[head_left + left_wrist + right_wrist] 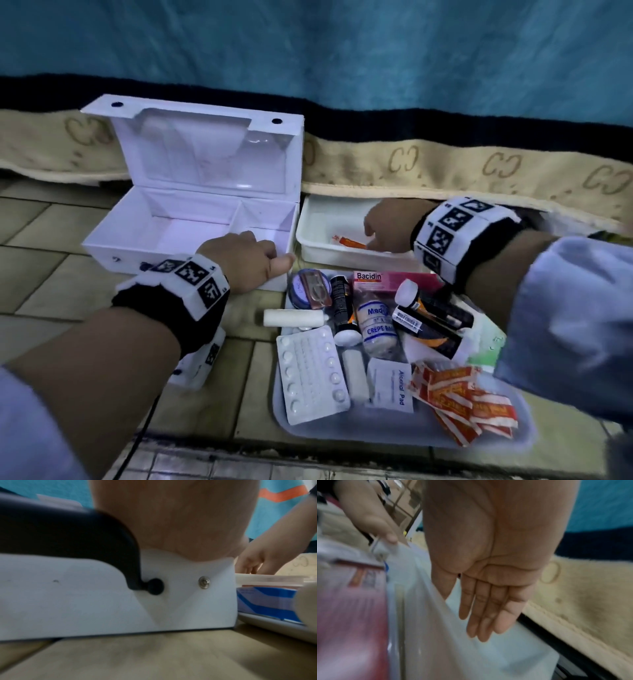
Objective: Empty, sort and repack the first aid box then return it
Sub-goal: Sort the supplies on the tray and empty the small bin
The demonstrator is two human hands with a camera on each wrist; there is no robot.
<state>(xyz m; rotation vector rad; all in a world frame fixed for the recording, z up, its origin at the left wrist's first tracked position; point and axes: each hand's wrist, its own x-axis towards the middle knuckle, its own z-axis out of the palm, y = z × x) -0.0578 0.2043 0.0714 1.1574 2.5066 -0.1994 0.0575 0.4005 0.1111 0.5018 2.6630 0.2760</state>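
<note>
The white first aid box (191, 226) stands open and empty on the floor, lid up; its front wall (85, 601) carries a black handle (82, 534). My left hand (246, 262) grips the box's front right rim, palm (171, 520) over the wall. To the right sits a white inner tray (322, 250) with an orange sachet (351, 242) in it. My right hand (383, 222) hovers in this tray with straight fingers (486, 615), holding nothing. A grey tray (376, 428) in front holds the Bacidin box (387, 278), crepe bandage (376, 325), blister pack (311, 373), alcohol pad (394, 387) and orange plasters (469, 397).
A beige patterned blanket edge (479, 164) hangs just behind the box and the white tray, with teal cloth above. Tiled floor (61, 274) lies left of the box. A step edge (239, 452) runs along the front.
</note>
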